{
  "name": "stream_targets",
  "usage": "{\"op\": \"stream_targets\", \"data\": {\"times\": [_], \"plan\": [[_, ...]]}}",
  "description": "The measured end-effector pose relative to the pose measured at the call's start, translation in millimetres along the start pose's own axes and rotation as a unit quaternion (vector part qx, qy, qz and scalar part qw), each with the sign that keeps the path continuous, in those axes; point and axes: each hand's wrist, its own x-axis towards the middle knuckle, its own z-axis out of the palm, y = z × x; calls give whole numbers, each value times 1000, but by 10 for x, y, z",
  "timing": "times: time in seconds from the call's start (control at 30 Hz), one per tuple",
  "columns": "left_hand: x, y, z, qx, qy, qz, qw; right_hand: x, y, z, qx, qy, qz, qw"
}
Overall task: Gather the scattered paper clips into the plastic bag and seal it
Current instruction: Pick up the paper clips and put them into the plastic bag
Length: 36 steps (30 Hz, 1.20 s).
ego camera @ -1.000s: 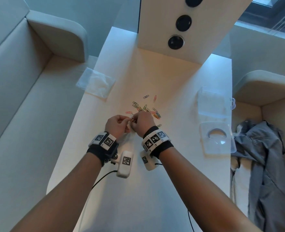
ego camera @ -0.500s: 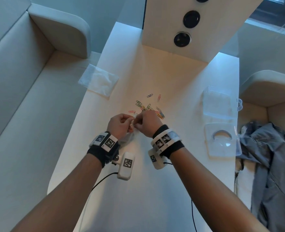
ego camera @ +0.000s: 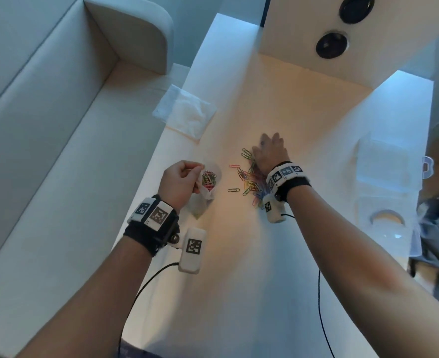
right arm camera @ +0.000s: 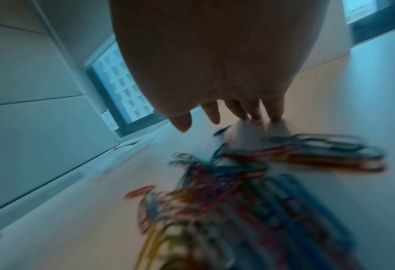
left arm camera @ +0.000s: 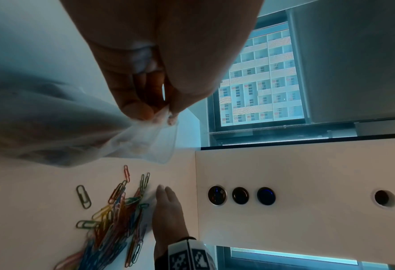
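Note:
My left hand pinches the rim of a small clear plastic bag, whose mouth gapes with several coloured paper clips inside. A loose pile of coloured paper clips lies on the white table. My right hand is over the far side of the pile, fingers straight and spread, tips down at the tabletop. It holds nothing. The right wrist view is blurred by motion.
A second flat plastic bag lies at the table's left edge. A clear plastic box and its lid sit at the right edge. A white panel with round sockets stands at the back. Grey cloth lies on the right seat.
The hands have parted. My right hand left the bag's mouth and reached forward to the clip pile; my left hand keeps the bag and moved slightly left. The camera moved closer.

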Motion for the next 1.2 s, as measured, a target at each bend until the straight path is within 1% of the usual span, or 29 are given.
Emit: {"op": "stream_targets", "data": {"times": [0.1, 0.2, 0.27, 0.37, 0.43, 0.5, 0.57, 0.6, 0.63, 0.67, 0.7, 0.73, 0.77, 0.8, 0.83, 0.87, 0.9, 0.93, 0.97, 1.0, 1.03, 1.07, 1.1, 1.13, 1.17, 1.2], "plan": [[24, -21, 11, -2, 2, -5, 1000, -132, -111, 68, -43, -43, -103, 993], [28, -51, 62, -1, -6, -8, 1000, -313, -4, 77, -100, -72, -192, 974], [26, -77, 109, -4, -9, -12, 1000, -399, 116, 80, -124, -69, -229, 963], [4, -137, 199, 10, -20, -15, 1000, -465, 218, 114, -145, -20, -270, 952], [-33, -174, 268, 23, -33, -20, 999, -522, 221, 69, -135, -8, -253, 958], [-80, -192, 322, 34, -41, -23, 998, -553, 240, 23, -69, 3, -214, 974], [-110, -194, 358, 45, -43, -20, 998, -598, 276, -41, 69, 44, -135, 987], [-123, -184, 370, 51, -42, -18, 998, -624, 311, -66, 151, 65, -78, 983], [-126, -179, 379, 56, -41, -17, 997, -654, 356, -90, 240, 70, -13, 968], [-128, -174, 385, 60, -40, -17, 997, -699, 393, -116, 350, 55, 51, 934], [-126, -169, 393, 63, -39, -16, 997, -760, 412, -137, 480, 22, 98, 871], [-125, -160, 401, 68, -39, -16, 997, -836, 408, -162, 609, -15, 129, 783], [-123, -153, 411, 75, -38, -15, 996, -911, 397, -183, 707, -42, 146, 691], [-125, -143, 426, 81, -36, -13, 996, -976, 385, -199, 765, -59, 151, 623], [-120, -139, 440, 86, -34, -12, 996, -1038, 348, -213, 795, -76, 146, 584], [-123, -133, 462, 90, -32, -9, 995, -1108, 294, -238, 806, -97, 127, 570], [-126, -129, 483, 95, -30, -6, 995, -1172, 227, -243, 803, -119, 102, 575], [-132, -122, 504, 99, -29, -3, 995, -1247, 144, -256, 787, -140, 79, 596], [-133, -122, 525, 102, -29, -1, 994, -1313, 60, -256, 758, -158, 60, 630], [-135, -126, 542, 102, -31, 0, 994, -1356, -18, -233, 715, -167, 46, 678], [-137, -131, 558, 101, -35, 0, 994, -1387, -86, -200, 655, -164, 29, 737], [-146, -135, 572, 99, -38, -1, 994, -1397, -140, -162, 574, -148, 8, 806], [-157, -138, 585, 95, -38, -2, 995, -1396, -186, -134, 482, -125, -18, 867], [-169, -141, 594, 90, -38, -2, 995, -1397, -225, -119, 395, -107, -40, 911], [-183, -144, 600, 88, -37, -1, 995, -1400, -256, -113, 334, -95, -51, 936], [-191, -144, 601, 89, -38, 2, 995, -1419, -296, -130, 300, -84, -53, 949]]}}
